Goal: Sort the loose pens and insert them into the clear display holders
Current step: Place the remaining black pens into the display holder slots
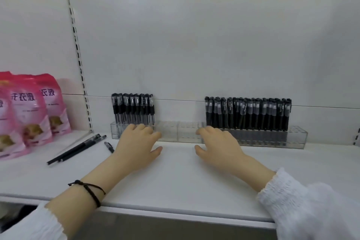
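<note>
Two clear display holders stand along the back of the white shelf. The left holder has several black pens upright at its left end. The right holder carries a long row of black pens. My left hand touches the front of the left holder, thumb spread on the shelf. My right hand touches the left end of the right holder. Neither hand holds a pen. Two loose black pens and a short black pen lie on the shelf at the left.
Pink pouches stand at the far left beside a slotted upright. A white back panel rises behind the holders. The shelf's front edge runs below my wrists.
</note>
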